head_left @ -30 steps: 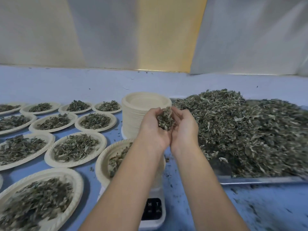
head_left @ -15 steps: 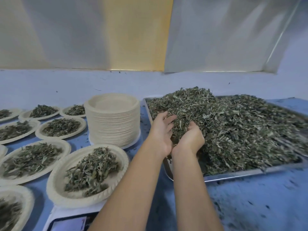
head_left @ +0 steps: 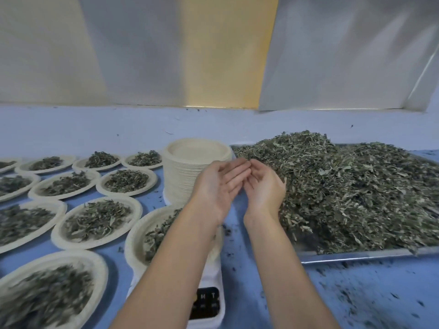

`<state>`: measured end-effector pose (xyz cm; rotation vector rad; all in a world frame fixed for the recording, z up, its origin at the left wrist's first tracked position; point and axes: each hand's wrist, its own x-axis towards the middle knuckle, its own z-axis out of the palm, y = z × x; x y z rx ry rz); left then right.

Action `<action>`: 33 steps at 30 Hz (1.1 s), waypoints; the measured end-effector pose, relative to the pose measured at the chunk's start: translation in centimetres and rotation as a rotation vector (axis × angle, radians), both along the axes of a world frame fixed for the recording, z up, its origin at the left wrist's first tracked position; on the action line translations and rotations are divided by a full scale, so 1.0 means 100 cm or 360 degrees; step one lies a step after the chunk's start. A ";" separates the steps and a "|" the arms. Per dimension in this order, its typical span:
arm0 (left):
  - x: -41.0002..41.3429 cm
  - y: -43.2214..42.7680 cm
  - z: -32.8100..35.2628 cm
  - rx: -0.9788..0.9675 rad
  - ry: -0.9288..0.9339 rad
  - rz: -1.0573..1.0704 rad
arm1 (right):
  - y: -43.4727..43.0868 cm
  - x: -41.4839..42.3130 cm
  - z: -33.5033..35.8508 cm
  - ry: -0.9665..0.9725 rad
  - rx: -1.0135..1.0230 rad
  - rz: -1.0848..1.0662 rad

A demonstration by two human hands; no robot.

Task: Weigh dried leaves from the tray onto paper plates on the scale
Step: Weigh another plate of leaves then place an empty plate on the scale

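Observation:
A metal tray [head_left: 356, 255] on the right carries a big heap of dried leaves [head_left: 351, 191]. A white scale [head_left: 209, 305] sits near the front, and on it stands a paper plate [head_left: 135, 243] with leaves, partly hidden by my left forearm. My left hand [head_left: 218, 186] is held palm up with fingers straight and holds nothing. My right hand [head_left: 263, 188] is beside it, palm up with loosely curved fingers, and holds nothing. Both hands hover between the stack of plates and the tray's left edge, fingertips nearly touching.
A tall stack of unused paper plates [head_left: 197, 162] stands behind my hands. Several filled paper plates [head_left: 95, 219] cover the blue table on the left. Leaf crumbs [head_left: 356, 293] litter the table at the front right. A panelled wall rises at the back.
My hands first held a scoop of leaves, then dug into the tray heap; now they are lifted out, held apart from the heap and carrying nothing. The view swung back left.

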<state>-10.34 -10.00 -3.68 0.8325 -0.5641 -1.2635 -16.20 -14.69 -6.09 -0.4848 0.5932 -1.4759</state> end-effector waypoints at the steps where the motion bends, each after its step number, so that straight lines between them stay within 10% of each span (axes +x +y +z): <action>1: 0.009 0.008 0.001 0.0006 -0.0023 0.0018 | 0.005 0.006 -0.002 0.0032 -0.0036 0.0075; 11: 0.099 0.074 -0.029 0.0201 -0.0484 0.0586 | 0.018 0.026 -0.029 0.0952 -0.0290 0.0435; 33: 0.123 0.075 -0.066 0.0540 -0.0395 0.0799 | 0.022 0.035 -0.051 0.0954 -0.0327 0.0496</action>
